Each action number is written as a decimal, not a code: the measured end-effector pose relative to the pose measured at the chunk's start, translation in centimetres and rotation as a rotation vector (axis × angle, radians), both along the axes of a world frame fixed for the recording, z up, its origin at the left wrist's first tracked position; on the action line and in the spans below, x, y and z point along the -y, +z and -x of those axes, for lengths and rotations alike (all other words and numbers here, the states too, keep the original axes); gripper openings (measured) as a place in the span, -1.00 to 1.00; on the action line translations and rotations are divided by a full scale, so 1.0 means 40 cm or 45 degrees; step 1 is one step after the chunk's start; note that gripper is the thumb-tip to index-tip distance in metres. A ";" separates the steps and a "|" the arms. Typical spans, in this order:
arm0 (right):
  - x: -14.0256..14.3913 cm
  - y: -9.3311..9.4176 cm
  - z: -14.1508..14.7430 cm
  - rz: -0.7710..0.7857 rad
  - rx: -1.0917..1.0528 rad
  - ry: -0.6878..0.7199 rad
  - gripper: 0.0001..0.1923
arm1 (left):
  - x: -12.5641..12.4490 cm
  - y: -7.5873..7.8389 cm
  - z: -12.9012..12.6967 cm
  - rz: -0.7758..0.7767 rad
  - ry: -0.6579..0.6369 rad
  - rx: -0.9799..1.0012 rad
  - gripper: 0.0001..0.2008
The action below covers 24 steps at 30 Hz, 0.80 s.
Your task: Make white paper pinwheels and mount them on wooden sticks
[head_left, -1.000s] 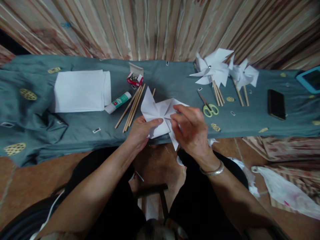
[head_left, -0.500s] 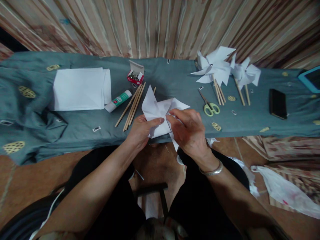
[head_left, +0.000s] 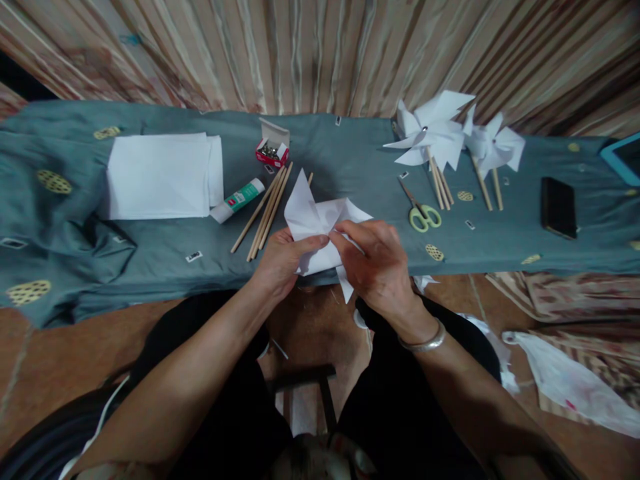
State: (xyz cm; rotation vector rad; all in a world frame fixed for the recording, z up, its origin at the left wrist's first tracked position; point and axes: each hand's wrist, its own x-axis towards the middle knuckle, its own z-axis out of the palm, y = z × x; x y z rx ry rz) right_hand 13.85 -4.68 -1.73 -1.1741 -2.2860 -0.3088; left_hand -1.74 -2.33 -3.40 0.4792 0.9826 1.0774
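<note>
A white paper pinwheel [head_left: 319, 215] with folded blades is held over the front edge of the table. My left hand [head_left: 284, 259] grips its left side, thumb lying on top near the middle. At the centre, the fingers of my right hand [head_left: 376, 261] are pinched on the paper; they cover part of the right blades. Just left of the pinwheel lie several wooden sticks [head_left: 269, 213]. A glue stick [head_left: 241, 199] rests beside them, and behind stands an opened red box of metal pins [head_left: 273, 153].
A stack of white paper [head_left: 159, 177] lies at the left. To the right are green-handled scissors [head_left: 425, 217], finished pinwheels on sticks [head_left: 440, 130], a black phone [head_left: 559, 207] and a blue-edged device [head_left: 623, 157]. A plastic bag [head_left: 565, 380] lies on the floor.
My right hand has shifted slightly left, its fingertips closer to my left thumb at the pinwheel's centre. My left hand stays in place.
</note>
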 end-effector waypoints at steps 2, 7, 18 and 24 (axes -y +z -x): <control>0.000 0.000 -0.002 0.001 0.004 0.012 -0.78 | 0.000 0.004 0.002 0.009 -0.013 0.004 -0.71; 0.000 -0.001 -0.006 -0.027 0.012 0.049 -0.78 | -0.001 0.009 0.008 0.021 -0.039 0.022 -0.71; 0.003 -0.003 -0.006 -0.059 0.036 0.058 -0.77 | -0.001 0.016 0.003 0.011 -0.007 -0.033 -0.75; 0.014 0.040 -0.017 -0.028 -0.131 0.069 -0.48 | -0.014 0.023 0.018 -0.080 0.127 -0.050 -0.66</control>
